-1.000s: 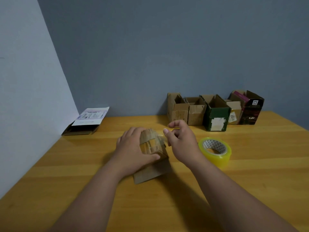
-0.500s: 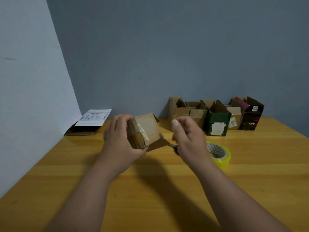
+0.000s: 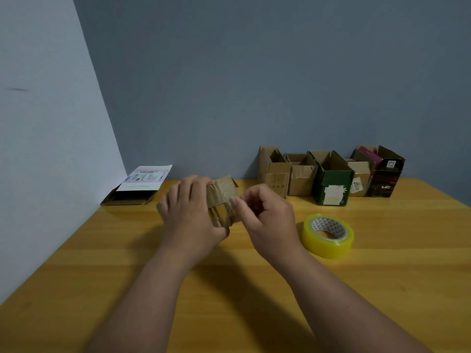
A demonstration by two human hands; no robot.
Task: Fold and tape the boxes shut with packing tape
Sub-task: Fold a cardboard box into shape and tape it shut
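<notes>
Head view. The left hand grips a small brown cardboard box, fingers curled over its far side, holding it lifted above the bench at centre. The right hand has its fingers curled against the box's right side, thumb and forefinger apparently pinching at a flap or a strip of tape; blur hides which. A glossy band crossing the box suggests tape already laid on one face. The roll of packing tape lies flat on the bench just right of the right hand, touched by neither hand.

Progress, as a judgement: this one box appears to be in the closing stage, with at least one strip on. At the far right, against the wall, stands a row of boxes, brown, green and dark, all with flaps standing open; none looks folded or taped. At the far left a flattened box with a white printed panel lies opened out. Most of the task therefore seems to remain.
</notes>
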